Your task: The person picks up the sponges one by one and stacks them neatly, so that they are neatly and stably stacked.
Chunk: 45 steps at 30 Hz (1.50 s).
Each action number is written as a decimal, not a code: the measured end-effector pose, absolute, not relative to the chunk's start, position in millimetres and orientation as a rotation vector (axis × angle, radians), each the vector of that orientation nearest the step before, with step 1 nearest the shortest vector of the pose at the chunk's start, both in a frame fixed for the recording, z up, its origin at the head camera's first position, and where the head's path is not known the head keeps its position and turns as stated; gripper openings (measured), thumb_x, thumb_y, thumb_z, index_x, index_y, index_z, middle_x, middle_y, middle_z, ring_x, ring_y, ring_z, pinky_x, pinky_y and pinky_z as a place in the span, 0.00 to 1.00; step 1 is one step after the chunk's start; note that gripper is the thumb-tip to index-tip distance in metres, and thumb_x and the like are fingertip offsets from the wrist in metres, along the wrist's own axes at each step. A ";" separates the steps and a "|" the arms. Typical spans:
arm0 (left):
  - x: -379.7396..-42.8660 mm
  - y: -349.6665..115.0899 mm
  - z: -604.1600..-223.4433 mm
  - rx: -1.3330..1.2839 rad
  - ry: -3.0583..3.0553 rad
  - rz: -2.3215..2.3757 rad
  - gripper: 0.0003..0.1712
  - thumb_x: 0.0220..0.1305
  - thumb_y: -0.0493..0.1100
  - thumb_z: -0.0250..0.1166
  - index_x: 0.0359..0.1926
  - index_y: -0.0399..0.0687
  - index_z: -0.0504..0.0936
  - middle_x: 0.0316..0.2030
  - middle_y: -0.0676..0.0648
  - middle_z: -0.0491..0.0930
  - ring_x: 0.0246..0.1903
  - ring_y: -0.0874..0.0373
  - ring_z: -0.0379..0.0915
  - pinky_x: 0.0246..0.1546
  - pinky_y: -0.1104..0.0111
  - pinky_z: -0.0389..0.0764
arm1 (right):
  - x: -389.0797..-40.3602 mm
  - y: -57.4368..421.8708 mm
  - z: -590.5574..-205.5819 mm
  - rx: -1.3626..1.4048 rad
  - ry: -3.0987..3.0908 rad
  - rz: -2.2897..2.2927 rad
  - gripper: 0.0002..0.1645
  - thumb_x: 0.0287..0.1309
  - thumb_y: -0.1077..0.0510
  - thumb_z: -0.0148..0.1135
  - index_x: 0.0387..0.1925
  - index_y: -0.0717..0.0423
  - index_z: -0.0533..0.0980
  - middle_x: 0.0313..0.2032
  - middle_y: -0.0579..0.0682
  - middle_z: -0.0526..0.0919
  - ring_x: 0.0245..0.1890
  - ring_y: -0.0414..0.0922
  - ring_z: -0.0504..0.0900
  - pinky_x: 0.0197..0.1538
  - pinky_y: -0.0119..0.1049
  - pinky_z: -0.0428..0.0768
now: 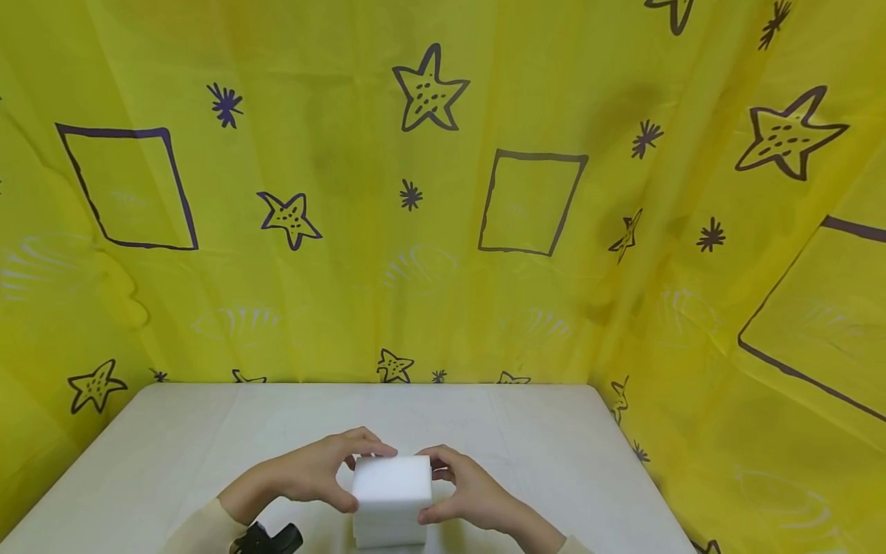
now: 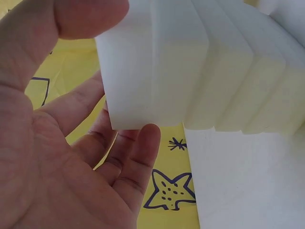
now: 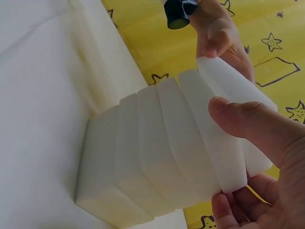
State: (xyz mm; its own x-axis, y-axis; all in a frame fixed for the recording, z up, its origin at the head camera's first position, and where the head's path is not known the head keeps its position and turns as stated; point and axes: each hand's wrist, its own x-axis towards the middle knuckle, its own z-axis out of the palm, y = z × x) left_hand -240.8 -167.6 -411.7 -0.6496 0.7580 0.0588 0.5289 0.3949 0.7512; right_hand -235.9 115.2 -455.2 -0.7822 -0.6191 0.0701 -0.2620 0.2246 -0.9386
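A stack of several white, foam-like blocks (image 1: pixel 391 485) stands on the white table between my two hands. The top block (image 3: pixel 233 83) has my left hand (image 1: pixel 318 468) at one side, thumb on the near face and fingers around the far side. From the other side my right hand (image 1: pixel 477 494) grips the upper stack. In the right wrist view its thumb (image 3: pixel 243 117) lies on the block just under the top one (image 3: pixel 212 126), fingers curled behind. The lower blocks (image 3: pixel 128 162) sit slightly out of line with one another.
The white table (image 1: pixel 540 438) reaches back to a yellow curtain (image 1: pixel 346 292) printed with dark stars and squares, which also hangs along the left and right sides. A dark device (image 1: pixel 270 538) is at my left wrist, close to the stack.
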 end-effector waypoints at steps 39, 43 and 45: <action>-236.1 -161.9 -408.3 1.164 2.456 1.062 0.37 0.44 0.37 0.71 0.61 0.49 0.77 0.52 0.55 0.73 0.49 0.66 0.69 0.48 0.68 0.74 | -234.5 115.5 -451.0 -0.849 2.184 -1.570 0.36 0.47 0.60 0.77 0.57 0.55 0.69 0.54 0.50 0.75 0.54 0.48 0.77 0.58 0.31 0.74; -235.7 -162.0 -409.2 1.147 2.451 1.076 0.38 0.44 0.37 0.71 0.62 0.49 0.76 0.52 0.54 0.73 0.49 0.65 0.69 0.48 0.67 0.74 | -233.7 115.2 -449.2 -0.827 2.186 -1.578 0.36 0.47 0.60 0.77 0.57 0.55 0.69 0.54 0.50 0.75 0.54 0.48 0.77 0.57 0.32 0.75; -235.3 -162.0 -409.8 1.134 2.445 1.088 0.38 0.44 0.37 0.71 0.62 0.49 0.76 0.52 0.54 0.73 0.49 0.65 0.69 0.49 0.67 0.74 | -233.2 115.4 -449.2 -0.810 2.186 -1.580 0.36 0.48 0.60 0.77 0.58 0.55 0.69 0.54 0.51 0.75 0.54 0.48 0.77 0.58 0.34 0.75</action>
